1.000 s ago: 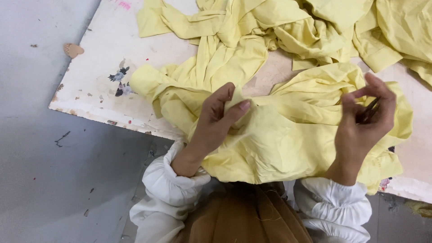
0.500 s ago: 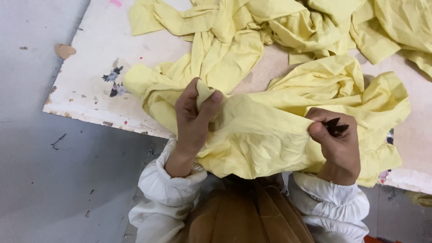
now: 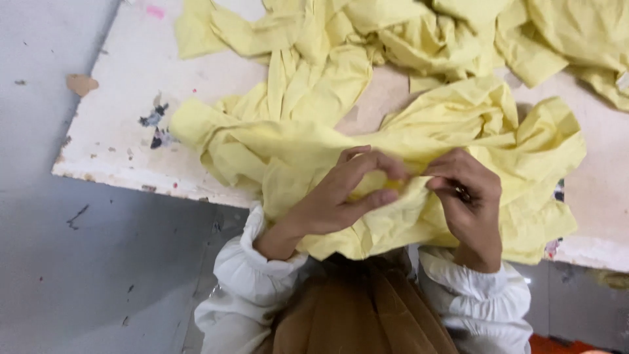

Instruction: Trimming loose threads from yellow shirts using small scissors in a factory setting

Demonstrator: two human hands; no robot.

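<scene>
A worn white table [image 3: 118, 124] with chipped, paint-flecked edges stood over a grey floor [image 3: 59, 262]. More yellow cloth [image 3: 419, 39] lay heaped and rumpled along the table's far side. A small tan scrap [image 3: 81, 84] lay on the floor just beside the table's left edge.

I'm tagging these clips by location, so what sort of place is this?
Probably a garment or sewing workshop. Many pieces of yellow fabric lie heaped on a worn, paint-flecked white worktable above a grey concrete floor, and the left hand and right hand both pinch the same piece.
</scene>
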